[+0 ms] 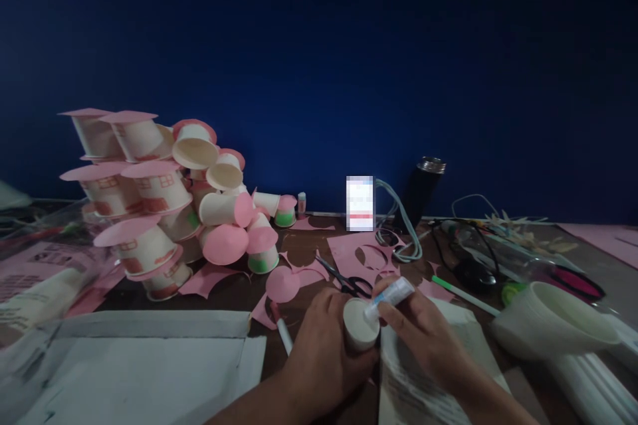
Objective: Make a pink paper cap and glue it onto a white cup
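My left hand is wrapped round a small white paper cup, held on its side with the bottom facing up. My right hand grips a small glue tube and presses its tip against the cup's bottom. Both hands work low in the middle of the view, above a printed sheet of paper.
A pile of paper cups with pink paper lids stands at the left. Pink paper scraps, scissors, a pen, a black flask, cables and stacked white cups lie around. A cardboard box sits front left.
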Tool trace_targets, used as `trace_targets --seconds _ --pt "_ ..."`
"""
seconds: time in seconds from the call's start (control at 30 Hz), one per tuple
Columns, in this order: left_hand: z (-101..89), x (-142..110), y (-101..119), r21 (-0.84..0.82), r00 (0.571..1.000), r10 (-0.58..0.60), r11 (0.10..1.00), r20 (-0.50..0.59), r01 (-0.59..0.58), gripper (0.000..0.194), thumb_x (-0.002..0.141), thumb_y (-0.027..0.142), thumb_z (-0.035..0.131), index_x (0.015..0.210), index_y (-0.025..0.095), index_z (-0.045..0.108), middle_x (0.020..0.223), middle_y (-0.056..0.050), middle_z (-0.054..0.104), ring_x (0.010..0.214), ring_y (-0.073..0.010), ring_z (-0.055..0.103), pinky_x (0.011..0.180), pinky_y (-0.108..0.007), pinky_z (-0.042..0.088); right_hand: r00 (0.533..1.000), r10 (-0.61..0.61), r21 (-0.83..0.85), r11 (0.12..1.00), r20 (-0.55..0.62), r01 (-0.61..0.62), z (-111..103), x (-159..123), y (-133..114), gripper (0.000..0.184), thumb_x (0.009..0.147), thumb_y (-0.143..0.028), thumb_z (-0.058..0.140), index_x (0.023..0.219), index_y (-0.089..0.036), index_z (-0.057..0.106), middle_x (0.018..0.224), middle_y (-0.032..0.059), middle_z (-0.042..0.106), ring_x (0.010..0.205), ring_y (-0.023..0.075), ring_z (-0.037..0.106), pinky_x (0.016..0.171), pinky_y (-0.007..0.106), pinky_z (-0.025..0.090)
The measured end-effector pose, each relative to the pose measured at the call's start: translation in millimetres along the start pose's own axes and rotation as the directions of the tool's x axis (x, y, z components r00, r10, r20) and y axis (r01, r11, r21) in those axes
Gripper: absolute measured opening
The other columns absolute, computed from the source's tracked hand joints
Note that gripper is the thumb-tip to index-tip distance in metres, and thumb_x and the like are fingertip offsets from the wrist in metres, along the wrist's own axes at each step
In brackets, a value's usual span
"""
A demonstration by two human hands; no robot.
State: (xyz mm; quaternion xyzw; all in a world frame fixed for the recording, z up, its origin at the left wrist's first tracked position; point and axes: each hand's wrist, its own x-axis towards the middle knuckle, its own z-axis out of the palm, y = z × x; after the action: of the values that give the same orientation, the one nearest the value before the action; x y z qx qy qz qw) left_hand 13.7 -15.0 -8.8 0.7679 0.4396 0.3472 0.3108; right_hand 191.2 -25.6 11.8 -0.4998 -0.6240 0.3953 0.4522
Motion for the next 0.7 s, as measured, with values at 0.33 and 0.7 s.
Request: trace_targets --seconds 0.33,0.7 --pt "8.3 -3.1 -14.4 0.029 1.000 0.001 1.000 -0.031 0.000 0.077 0.068 0.029 0.070 0.135 0.015 0.037 0.133 -0.016 0.052 0.125 -0.0312 0.047 0.106 -0.050 0.036 0.992 0.008 -0.099 0.995 -0.124 -0.020 -3.2 -0.3 6.1 0.029 0.089 -0.047 0.056 0.104 -0.022 0.054 0.084 0.0008 0.059 0.076 0.0183 0.056 0.072 0.032 0.045" --pt "5.9 -2.4 -7.6 0.074 0.997 0.062 0.996 -0.043 -0.059 0.063 0.069 0.022 0.064 0.128 0.015 0.042 0.123 -0.017 0.058 0.117 -0.0306 0.053 0.101 -0.050 0.043 0.980 0.128 0.258 0.962 -0.153 -0.085 -7.2 6.5 16.1 0.036 0.089 -0.041 0.060 0.119 -0.023 0.054 0.072 -0.0028 0.062 0.063 0.0132 0.056 0.061 0.025 0.044"
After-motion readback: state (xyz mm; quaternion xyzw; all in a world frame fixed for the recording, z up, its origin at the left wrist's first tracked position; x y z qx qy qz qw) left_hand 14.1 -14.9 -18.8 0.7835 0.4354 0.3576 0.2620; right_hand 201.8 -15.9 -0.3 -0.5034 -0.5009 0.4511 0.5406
